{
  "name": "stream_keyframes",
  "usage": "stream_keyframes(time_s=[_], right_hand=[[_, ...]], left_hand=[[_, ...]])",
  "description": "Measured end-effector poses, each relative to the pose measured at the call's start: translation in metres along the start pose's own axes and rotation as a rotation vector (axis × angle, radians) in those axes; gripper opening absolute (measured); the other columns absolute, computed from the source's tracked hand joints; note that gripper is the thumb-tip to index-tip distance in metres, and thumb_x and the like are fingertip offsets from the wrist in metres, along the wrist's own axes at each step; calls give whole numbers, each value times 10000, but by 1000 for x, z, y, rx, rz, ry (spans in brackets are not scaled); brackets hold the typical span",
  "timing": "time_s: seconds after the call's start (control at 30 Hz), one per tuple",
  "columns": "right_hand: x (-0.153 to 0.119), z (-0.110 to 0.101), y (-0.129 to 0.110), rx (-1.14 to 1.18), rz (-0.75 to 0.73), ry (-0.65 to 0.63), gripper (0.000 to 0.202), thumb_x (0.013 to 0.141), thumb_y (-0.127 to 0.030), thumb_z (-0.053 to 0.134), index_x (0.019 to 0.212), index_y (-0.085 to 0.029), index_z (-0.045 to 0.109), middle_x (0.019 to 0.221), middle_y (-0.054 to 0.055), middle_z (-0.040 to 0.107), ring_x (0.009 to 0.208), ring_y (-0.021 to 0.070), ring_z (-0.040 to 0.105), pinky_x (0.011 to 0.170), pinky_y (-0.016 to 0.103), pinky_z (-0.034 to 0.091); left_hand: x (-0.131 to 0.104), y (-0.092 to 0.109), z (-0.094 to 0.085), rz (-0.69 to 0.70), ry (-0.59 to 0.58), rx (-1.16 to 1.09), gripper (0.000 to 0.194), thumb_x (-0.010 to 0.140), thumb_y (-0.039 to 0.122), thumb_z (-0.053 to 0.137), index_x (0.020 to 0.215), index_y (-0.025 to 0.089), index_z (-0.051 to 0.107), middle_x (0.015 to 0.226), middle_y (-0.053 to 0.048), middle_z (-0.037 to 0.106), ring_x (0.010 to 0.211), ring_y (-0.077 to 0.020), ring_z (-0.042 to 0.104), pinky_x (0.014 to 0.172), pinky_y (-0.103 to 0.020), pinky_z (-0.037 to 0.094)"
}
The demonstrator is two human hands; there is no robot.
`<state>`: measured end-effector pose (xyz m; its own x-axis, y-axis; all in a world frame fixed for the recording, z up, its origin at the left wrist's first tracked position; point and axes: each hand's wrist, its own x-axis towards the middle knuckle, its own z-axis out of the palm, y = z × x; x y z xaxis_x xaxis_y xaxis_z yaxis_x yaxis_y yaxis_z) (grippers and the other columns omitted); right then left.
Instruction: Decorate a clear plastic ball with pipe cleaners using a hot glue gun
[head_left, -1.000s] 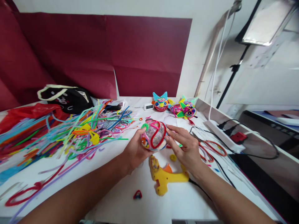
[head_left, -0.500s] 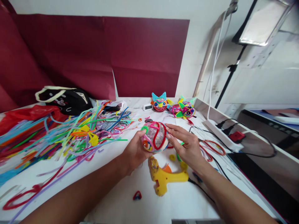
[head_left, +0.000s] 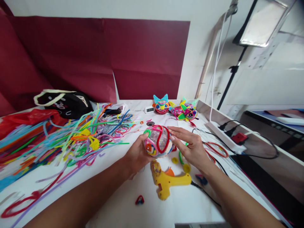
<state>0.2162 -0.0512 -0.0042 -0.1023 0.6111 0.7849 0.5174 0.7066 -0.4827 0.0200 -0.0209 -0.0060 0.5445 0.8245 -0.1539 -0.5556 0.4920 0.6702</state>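
Observation:
My left hand [head_left: 137,152] is wrapped round the left side of a clear ball [head_left: 159,139] trimmed with pipe cleaners in pink, red, green, orange and white. A red pipe cleaner [head_left: 168,139] curves over the ball's face. At the ball's right edge, my right hand [head_left: 190,144] pinches that red strip against the surface, thumb and fingers close together; the exact grip is partly hidden. Below the ball lies a yellow hot glue gun [head_left: 169,182], its nozzle end to the upper left. A small red-edged triangular piece [head_left: 139,199] rests left of its handle.
Loose pipe cleaners [head_left: 78,136] are heaped on the left, near a black bag [head_left: 68,104]. Two finished pipe-cleaner figures [head_left: 161,106] and a small white digital clock [head_left: 149,110] stand at the back. On the right are orange-handled scissors [head_left: 217,149], a power strip [head_left: 224,136] and cables.
The ball has tipped slightly in my left hand, showing a little more of its lower left side. My right hand stays at its right edge. The whole view has shifted slightly.

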Motion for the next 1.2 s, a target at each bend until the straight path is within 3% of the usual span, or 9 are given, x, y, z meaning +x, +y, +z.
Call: stream_keyframes(time_s=[0.37,0.6,0.8,1.2], right_hand=[[-5,9,1,18,-6,48,259,925,-219,595,1137,-241,742,1183,101,734,1090,233,700,949,421,576],[-4,9,-3,-19,-71,86,271,918,-185,600,1145,-247,735,1188,104,733,1083,223,705,945,403,582],[-3,9,-8,-40,-155,122,296,913,-153,597,1160,-259,722,1176,106,736,1070,228,709,904,402,597],[-5,10,-9,-56,-211,140,327,914,-133,590,1197,-257,695,1202,121,720,1099,236,695,915,421,595]], left_hand=[[-3,0,9,51,57,-54,265,912,275,501,1046,125,674,880,-102,761,996,-284,702,961,-464,516],[-2,0,7,87,12,-11,315,885,280,537,1134,128,655,894,-97,769,974,-287,714,929,-443,541],[0,-1,-3,163,-98,14,454,845,268,593,1287,168,578,919,-81,776,934,-273,731,904,-422,552],[-1,1,-3,198,-111,43,540,754,269,686,1274,167,582,905,-72,781,912,-274,739,880,-391,565]])
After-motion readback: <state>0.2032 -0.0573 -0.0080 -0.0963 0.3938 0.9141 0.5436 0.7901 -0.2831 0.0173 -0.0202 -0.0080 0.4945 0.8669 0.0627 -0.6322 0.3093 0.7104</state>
